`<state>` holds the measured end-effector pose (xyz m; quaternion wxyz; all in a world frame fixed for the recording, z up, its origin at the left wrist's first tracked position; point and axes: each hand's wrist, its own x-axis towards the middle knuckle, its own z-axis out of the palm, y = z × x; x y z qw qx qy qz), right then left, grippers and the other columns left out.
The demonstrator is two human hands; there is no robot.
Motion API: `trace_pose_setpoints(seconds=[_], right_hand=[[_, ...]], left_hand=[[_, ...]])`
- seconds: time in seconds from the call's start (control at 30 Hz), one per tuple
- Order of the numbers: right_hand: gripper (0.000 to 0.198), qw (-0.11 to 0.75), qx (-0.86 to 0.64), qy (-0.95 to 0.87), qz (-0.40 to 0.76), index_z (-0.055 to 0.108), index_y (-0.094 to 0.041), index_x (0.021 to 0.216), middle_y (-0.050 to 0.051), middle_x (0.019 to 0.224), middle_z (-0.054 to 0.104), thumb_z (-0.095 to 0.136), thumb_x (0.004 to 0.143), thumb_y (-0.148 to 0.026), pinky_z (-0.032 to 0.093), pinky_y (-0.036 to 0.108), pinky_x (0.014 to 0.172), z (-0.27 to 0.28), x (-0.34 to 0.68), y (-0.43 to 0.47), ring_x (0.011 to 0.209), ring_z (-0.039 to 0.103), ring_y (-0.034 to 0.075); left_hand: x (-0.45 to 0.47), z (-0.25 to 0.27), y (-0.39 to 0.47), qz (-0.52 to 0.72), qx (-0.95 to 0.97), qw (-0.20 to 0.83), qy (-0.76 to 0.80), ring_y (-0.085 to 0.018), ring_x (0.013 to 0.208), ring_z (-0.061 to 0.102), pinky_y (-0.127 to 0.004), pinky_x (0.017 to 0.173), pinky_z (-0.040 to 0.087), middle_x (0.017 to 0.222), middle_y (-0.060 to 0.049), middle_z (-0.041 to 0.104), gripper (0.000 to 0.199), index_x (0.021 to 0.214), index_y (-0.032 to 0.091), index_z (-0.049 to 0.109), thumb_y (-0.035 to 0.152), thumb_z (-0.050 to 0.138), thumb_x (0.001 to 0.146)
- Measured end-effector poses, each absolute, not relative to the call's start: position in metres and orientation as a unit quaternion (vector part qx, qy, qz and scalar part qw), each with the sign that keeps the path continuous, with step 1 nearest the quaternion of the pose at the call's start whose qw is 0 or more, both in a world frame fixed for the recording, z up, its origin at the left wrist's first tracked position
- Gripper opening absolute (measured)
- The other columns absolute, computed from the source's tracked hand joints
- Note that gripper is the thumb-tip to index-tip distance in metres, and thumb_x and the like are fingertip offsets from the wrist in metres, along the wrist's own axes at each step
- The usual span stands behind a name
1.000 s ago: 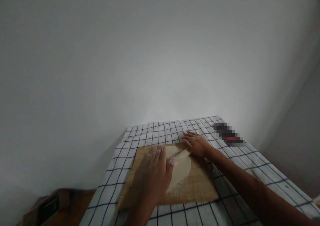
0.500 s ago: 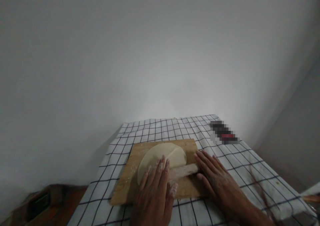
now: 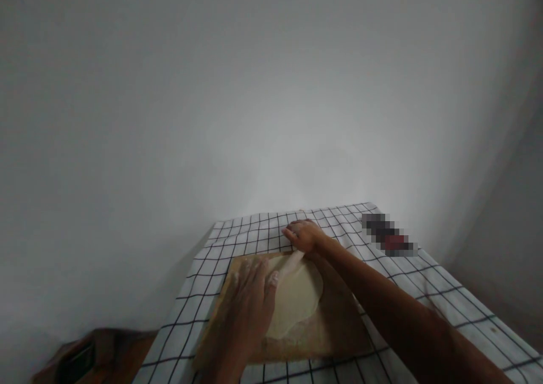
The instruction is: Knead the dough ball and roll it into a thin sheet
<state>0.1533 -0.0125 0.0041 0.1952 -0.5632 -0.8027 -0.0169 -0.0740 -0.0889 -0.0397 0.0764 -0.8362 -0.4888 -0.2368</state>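
Note:
A flat round sheet of pale dough lies on a wooden board. Across its far left part runs a floury rolling pin, slanting away from me to the right. My left hand lies over the pin's near end and the dough's left side, fingers stretched out and dusted with flour. At the pin's far end, by the board's back edge, my right hand is bent with its fingers closed over the tip. Much of the pin is hidden under my hands.
A white cloth with dark grid lines covers the table. Toward the back right lies a blurred-out dark and red item. A wall rises behind the table, and a brown piece of furniture stands low at the left.
My right hand has swung from the board's right side to its back edge, turning the rolling pin from nearly crosswise to slanting away. My left hand has shifted slightly left.

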Motion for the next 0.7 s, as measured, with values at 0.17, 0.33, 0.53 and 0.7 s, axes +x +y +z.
trace_pose_setpoints(seconds=[0.17,0.33,0.53,0.7], right_hand=[[0.034,0.185,-0.531,-0.827,-0.008,0.072,-0.022,0.101,0.005,0.113,0.073,0.041,0.102,-0.035,0.048,0.033,0.100,-0.008,0.162,-0.008,0.115,0.063,0.021],[0.040,0.202,-0.525,-0.826,-0.018,0.071,-0.018,0.110,0.009,0.132,0.065,0.033,0.104,-0.029,0.036,0.042,0.116,-0.019,0.186,-0.066,0.134,0.050,0.024],[0.048,0.252,-0.560,-0.789,-0.010,0.043,-0.022,0.148,0.007,0.151,0.048,0.041,0.102,-0.037,0.036,0.047,0.118,-0.032,0.201,-0.183,0.143,0.037,0.023],[0.059,0.211,-0.580,-0.787,-0.011,0.021,-0.032,0.157,0.001,0.160,0.029,0.041,0.102,-0.036,0.030,0.053,0.121,-0.036,0.204,-0.232,0.148,0.027,0.025]], left_hand=[[-0.071,-0.042,-0.092,-0.209,-0.831,0.059,-0.512,-0.031,0.143,0.037,-0.056,0.116,0.033,0.149,-0.014,0.048,0.052,0.139,0.011,0.050,0.042,0.034,0.101],[-0.069,-0.046,-0.106,-0.226,-0.850,0.096,-0.466,-0.032,0.141,0.039,-0.053,0.114,0.037,0.148,-0.014,0.050,0.056,0.142,0.011,0.048,0.046,0.041,0.098],[-0.077,-0.046,-0.144,-0.231,-0.885,0.215,-0.342,-0.027,0.141,0.041,-0.047,0.114,0.036,0.154,-0.007,0.042,0.059,0.149,0.017,0.040,0.039,0.048,0.096],[-0.084,-0.046,-0.162,-0.208,-0.897,0.249,-0.300,-0.023,0.140,0.041,-0.039,0.112,0.037,0.156,-0.005,0.038,0.062,0.152,0.018,0.035,0.040,0.049,0.095]])
